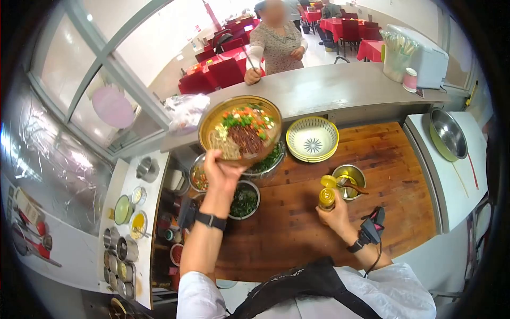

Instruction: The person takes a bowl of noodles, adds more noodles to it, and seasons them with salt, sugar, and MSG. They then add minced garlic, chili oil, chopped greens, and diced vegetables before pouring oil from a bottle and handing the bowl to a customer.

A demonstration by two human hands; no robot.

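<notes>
My left hand (222, 173) holds up a large amber bowl (204, 130) from below, tilted toward me, near the counter ledge. Inside the bowl are noodles, dark brown meat sauce, chopped greens and orange-red bits. In my right hand (333, 213) is a small bottle (326, 198) with its yellow flip lid raised. Just beyond that bottle stands a metal bowl (361, 173) with yellow contents and a wooden-handled spoon (357, 187). Stacked patterned bowls (312, 139) sit between the two hands, farther back. Under the amber bowl are containers of chopped greens (244, 201).
A person (276, 42) stands beyond the steel ledge (340, 87), one hand on it with a thin stick. A straw container (398, 58) and pink cup (409, 80) stand at its right. Metal pots (127, 248) line the left shelf; a steel bowl (448, 133) lies right.
</notes>
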